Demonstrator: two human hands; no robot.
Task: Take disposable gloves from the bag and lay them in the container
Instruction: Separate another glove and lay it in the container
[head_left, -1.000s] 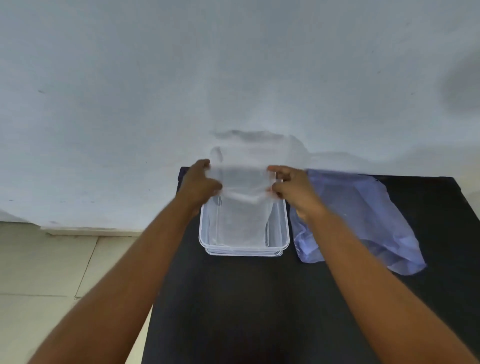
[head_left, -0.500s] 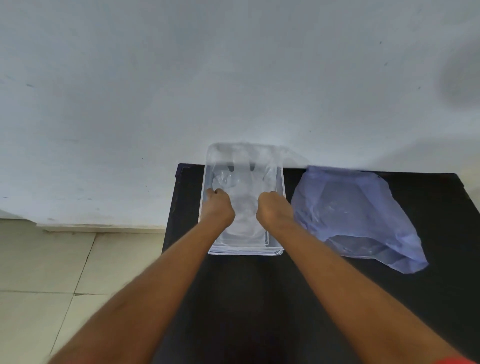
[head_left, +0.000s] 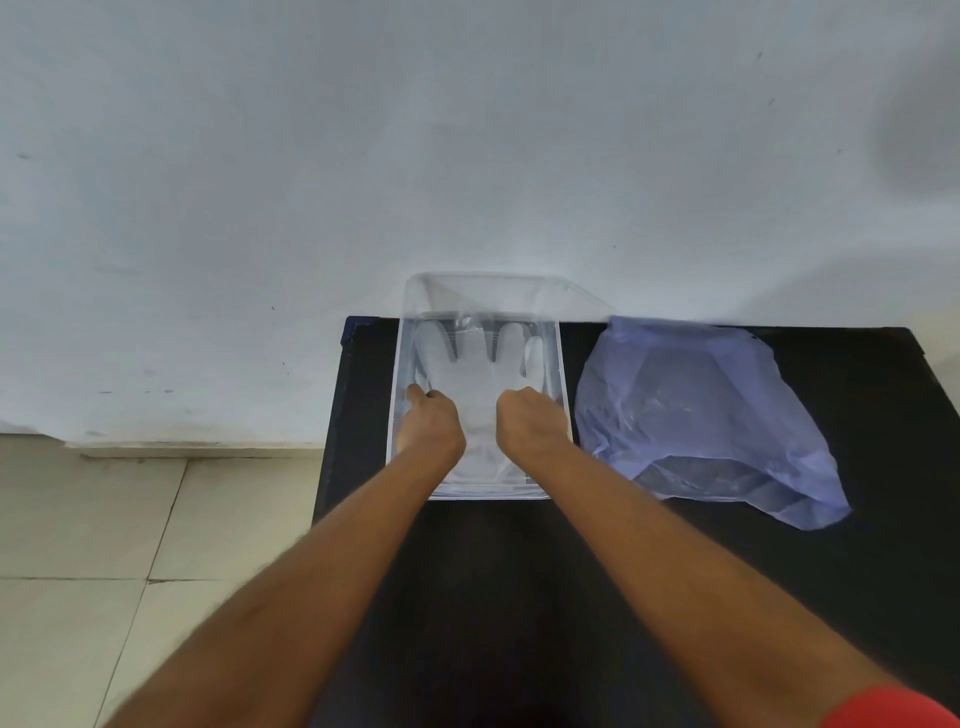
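A clear plastic container (head_left: 562, 364) stands on the black table against the wall. A see-through disposable glove (head_left: 480, 364) lies flat inside it, fingers pointing to the wall. My left hand (head_left: 432, 423) rests on the glove's left side, fingers curled and thumb stretched forward. My right hand (head_left: 530, 421) presses on the glove's right side with its fingers curled under. Whether either hand still pinches the glove is hidden. The pale purple plastic bag (head_left: 701, 415) lies crumpled to the right of the container.
The black table (head_left: 857, 571) stands against a white wall (head_left: 467, 130). Its left edge drops to a tiled floor (head_left: 104, 545). The container's clear lid (head_left: 498, 291) leans against the wall behind it.
A second ago both hands held the glove stretched in the air above the container. They have come down into the container, and the glove now lies flat in it.
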